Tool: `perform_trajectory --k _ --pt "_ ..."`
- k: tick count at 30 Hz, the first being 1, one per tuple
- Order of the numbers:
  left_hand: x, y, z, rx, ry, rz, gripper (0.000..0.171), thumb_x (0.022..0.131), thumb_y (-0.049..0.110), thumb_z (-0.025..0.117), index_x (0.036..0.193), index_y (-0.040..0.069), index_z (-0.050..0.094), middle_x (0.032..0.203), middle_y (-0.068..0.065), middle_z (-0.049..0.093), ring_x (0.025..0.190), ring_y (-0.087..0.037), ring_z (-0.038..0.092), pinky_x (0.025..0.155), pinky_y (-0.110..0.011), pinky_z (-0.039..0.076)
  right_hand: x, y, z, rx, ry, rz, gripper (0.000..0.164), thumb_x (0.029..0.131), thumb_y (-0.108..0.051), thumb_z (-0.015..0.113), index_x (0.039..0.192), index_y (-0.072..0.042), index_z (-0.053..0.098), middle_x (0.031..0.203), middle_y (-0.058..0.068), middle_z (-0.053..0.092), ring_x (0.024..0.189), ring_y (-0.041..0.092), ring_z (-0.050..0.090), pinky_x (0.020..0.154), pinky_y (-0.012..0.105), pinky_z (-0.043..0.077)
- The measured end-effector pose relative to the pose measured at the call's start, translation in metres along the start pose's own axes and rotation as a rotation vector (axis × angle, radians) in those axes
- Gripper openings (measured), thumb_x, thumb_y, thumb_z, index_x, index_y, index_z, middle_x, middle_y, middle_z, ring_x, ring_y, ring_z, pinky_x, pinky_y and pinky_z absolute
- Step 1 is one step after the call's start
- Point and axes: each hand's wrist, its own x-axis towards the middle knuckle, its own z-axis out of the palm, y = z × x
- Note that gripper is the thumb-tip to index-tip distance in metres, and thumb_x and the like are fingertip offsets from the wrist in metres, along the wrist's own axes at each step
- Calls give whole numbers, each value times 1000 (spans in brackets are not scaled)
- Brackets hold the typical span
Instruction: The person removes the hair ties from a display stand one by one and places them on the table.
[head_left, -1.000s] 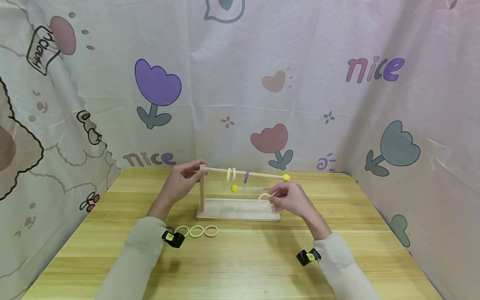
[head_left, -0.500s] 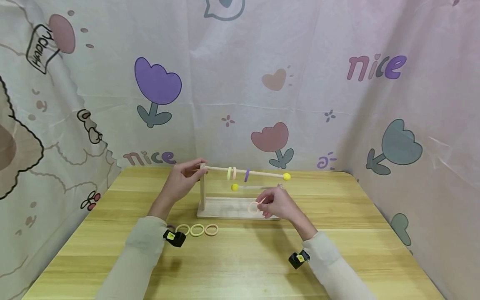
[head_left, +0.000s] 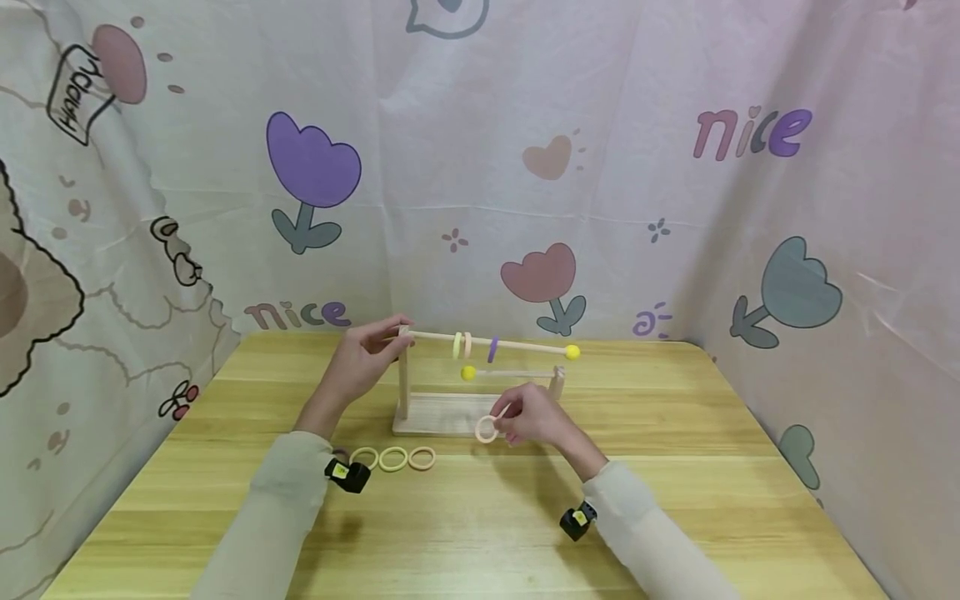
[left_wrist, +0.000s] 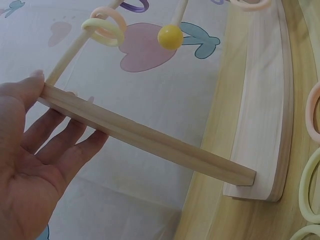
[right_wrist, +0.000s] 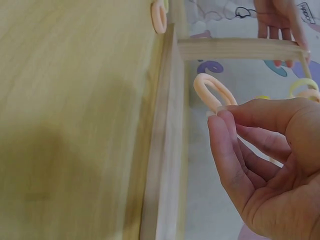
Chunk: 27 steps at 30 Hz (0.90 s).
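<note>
My left hand [head_left: 358, 362] grips the top of the tall wooden post [left_wrist: 145, 132], thumb at its end and fingers along its far side. From that post a rod [head_left: 517, 345] runs right to a yellow ball [head_left: 573, 352]. On the rod hang a pale yellow ring [head_left: 457, 347], a peach ring [head_left: 467, 346] and a purple ring [head_left: 492, 350]. My right hand [head_left: 536, 414] pinches another peach ring [right_wrist: 201, 90] between thumb and fingertips, off the rods, in front of the wooden base [head_left: 442, 410].
A shorter post [head_left: 557, 382] at the right carries a lower rod ending in a yellow ball [head_left: 468, 373]. Several rings lie in a row on the table [head_left: 465, 533], including a yellow ring [head_left: 393, 470]; my left wrist camera [head_left: 348, 475] partly covers the row. A printed curtain [head_left: 450, 167] hangs behind.
My right hand has moved left and down toward the front of the base, carrying the peach ring, and the shorter post has come into view. My left hand has stayed on the tall post.
</note>
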Motion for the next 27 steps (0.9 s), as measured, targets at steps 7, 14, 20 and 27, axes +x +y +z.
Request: perform_trajectory --k 7,14,20,27 --pt "0 2 1 -2 -2 18 34 101 30 69 130 11 70 124 -15 73 111 -31 73 88 -23 61 6 2 14 32 -46 -3 6 90 3 73 96 4 76 75 19 73 55 13 66 55 33 63" --pt "2 2 1 -16 -14 27 35 101 27 68 131 9 69 127 -16 72 112 -33 73 88 -21 61 12 8 24 18 -71 0 5 91 1 74 95 1 76 76 19 73 56 14 68 55 29 63" --pt "2 2 1 -26 -15 29 35 101 27 69 131 9 70 126 -17 73 112 -34 73 87 -21 61 16 8 32 26 -92 9 5 91 2 73 94 2 77 74 17 74 55 12 67 55 30 63" --pt "0 1 1 -7 -9 24 35 101 28 67 132 10 69 128 -16 71 114 -34 72 89 -24 61 19 6 40 42 -106 31 4 90 3 73 93 3 76 76 17 75 57 14 68 56 32 64"
